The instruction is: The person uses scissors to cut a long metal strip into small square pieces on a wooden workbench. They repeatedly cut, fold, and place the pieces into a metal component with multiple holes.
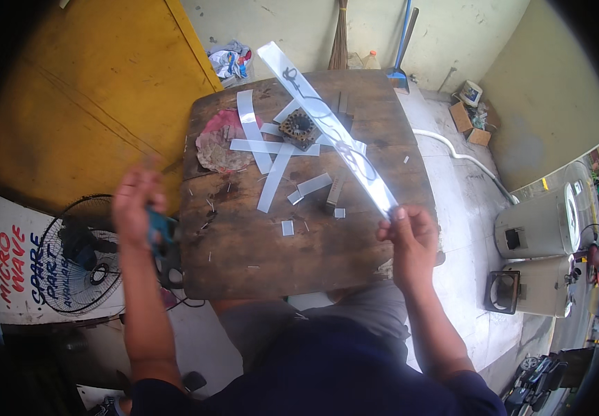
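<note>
Table (pixel 299 249): dark, worn wooden top lying between the two hands and reaching away from them; small nails and plastic offcuts scattered over it.
Long strip (pixel 327 128): clear, glossy plastic, one end pinched in the right hand, the rest slanting up and away to the left above the table.
Loose strips (pixel 266 149): pale cut lengths crossing one another on the table, well beyond both hands.
Rag (pixel 218 147): crumpled pinkish cloth, far ahead of the left hand.
Left hand (pixel 136 208): raised just off the table's left edge, fingers closed around a blue-handled tool (pixel 161 232); blurred.
Right hand (pixel 410 236): at the table's right edge, fingertips pressed together on the strip's near end.
Metal core (pixel 298 128): small square slotted block, under the raised strip.
</note>
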